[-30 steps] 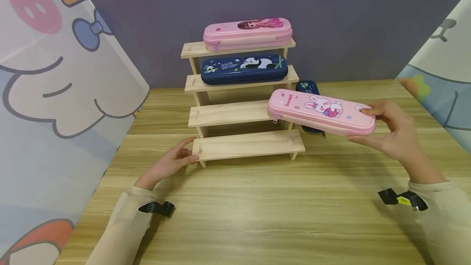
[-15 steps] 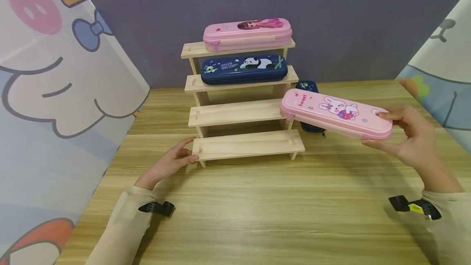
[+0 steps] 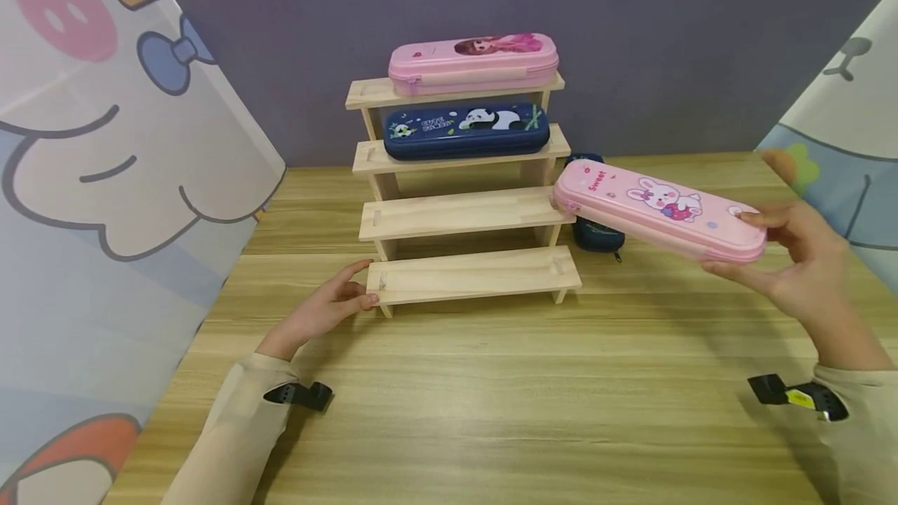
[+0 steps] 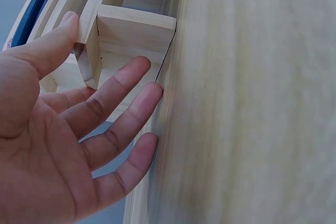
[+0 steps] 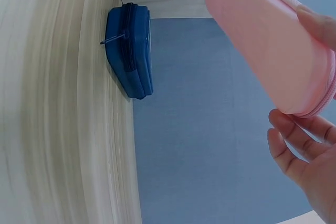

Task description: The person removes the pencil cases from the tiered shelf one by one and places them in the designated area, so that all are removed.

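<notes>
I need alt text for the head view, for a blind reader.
A person's right hand has a pink bunny case in its grip, near a wooden stepped stand, whose lowest step the left hand holds. Another pink case and a navy panda case rest on the two upper steps.
</notes>
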Action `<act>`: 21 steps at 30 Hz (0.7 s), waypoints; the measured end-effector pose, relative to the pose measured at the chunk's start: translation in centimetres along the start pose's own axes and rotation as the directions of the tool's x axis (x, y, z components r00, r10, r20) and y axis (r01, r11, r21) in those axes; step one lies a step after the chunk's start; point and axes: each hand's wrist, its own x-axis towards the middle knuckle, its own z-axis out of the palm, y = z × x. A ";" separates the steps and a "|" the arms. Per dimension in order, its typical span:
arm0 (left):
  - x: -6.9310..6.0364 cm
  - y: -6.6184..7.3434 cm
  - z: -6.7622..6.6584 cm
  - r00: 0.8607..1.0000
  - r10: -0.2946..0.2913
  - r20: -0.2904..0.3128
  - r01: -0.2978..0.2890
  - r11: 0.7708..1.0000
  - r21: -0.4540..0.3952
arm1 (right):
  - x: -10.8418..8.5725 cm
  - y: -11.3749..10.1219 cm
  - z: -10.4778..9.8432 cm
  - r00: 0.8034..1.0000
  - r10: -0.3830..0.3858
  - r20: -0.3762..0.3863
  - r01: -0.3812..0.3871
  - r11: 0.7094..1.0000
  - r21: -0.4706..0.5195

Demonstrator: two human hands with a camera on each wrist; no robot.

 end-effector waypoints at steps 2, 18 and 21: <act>0.0 0.1 0.0 1.000 -0.006 0.000 0.006 1.000 0.002 | -0.1 0.2 -0.3 1.000 0.011 -0.006 -0.011 1.000 -0.022; -0.1 0.2 0.0 1.000 -0.001 0.010 0.001 1.000 -0.018 | 0.0 0.2 -0.4 0.959 0.255 -0.122 -0.280 0.915 -0.290; -0.1 0.2 0.0 1.000 0.002 0.012 -0.002 1.000 -0.017 | 0.1 0.2 -0.2 0.940 0.308 -0.146 -0.341 0.867 -0.363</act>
